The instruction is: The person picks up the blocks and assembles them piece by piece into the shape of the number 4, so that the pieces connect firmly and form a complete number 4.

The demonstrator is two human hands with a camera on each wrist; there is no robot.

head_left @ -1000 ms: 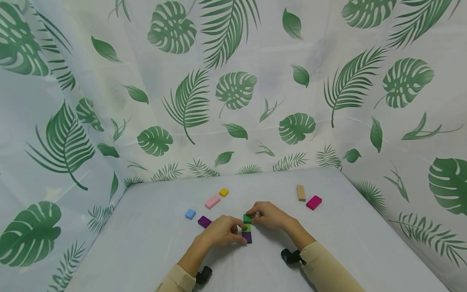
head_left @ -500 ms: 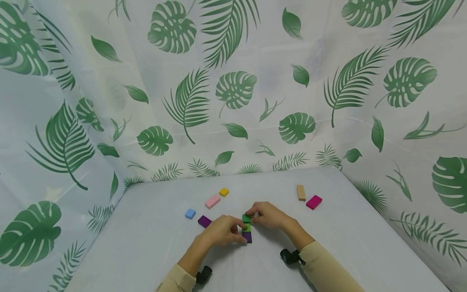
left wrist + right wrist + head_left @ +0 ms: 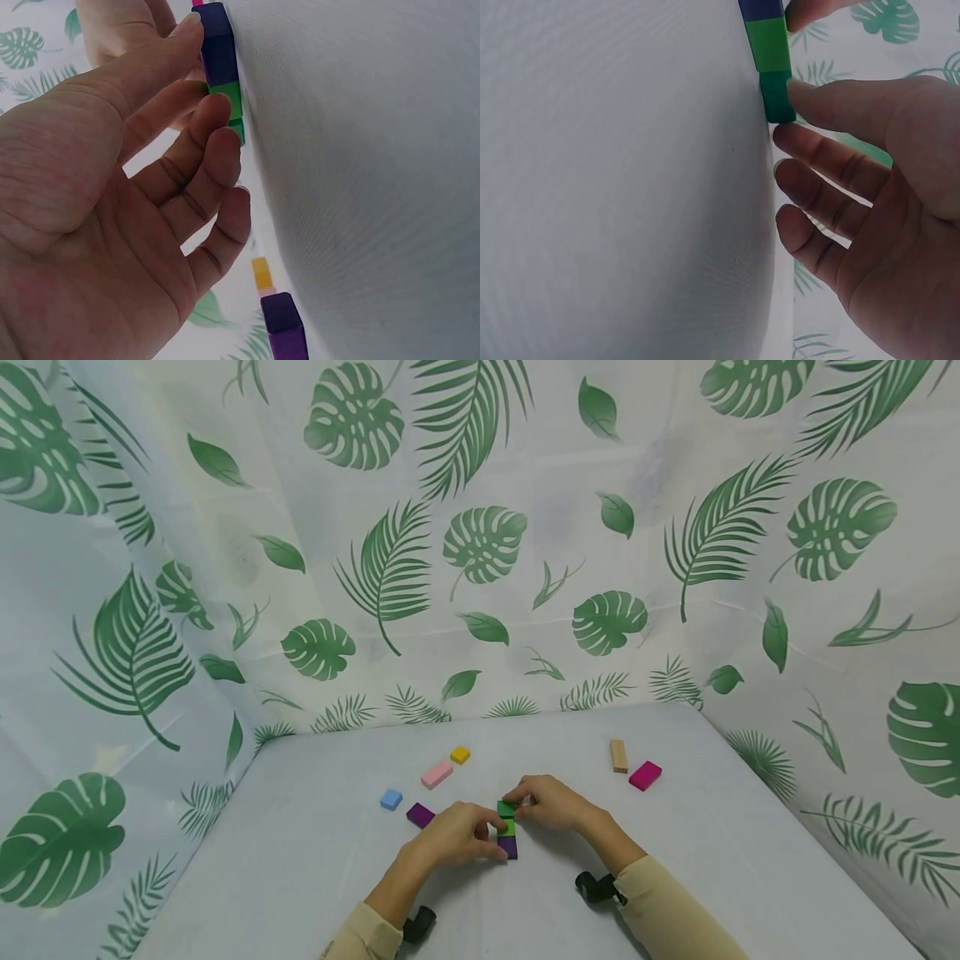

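Observation:
Three blocks stand end to end in a row at the table's middle: a dark purple block (image 3: pixel 508 849) nearest, a light green block (image 3: pixel 509 829), then a dark green block (image 3: pixel 506 808) farthest. My left hand (image 3: pixel 459 837) holds the row from the left, thumb at the purple block's near end and index fingertip at the light green one. Its other fingers bend loosely in the left wrist view. From the right, my right hand (image 3: pixel 553 802) pinches the dark green block between thumb and index finger. In the right wrist view its thumb (image 3: pixel 832 101) lies against that block's side.
Left of the row lie a second purple block (image 3: pixel 421 815), partly behind my left hand, a blue block (image 3: pixel 391 799), a pink block (image 3: pixel 437 774) and a yellow block (image 3: pixel 461 755). A wooden block (image 3: pixel 618 757) and a magenta block (image 3: pixel 645 776) lie at the back right.
The dark green block has shifted slightly left, into line with the light green one, and my right hand has moved with it. My left hand has stayed in place.

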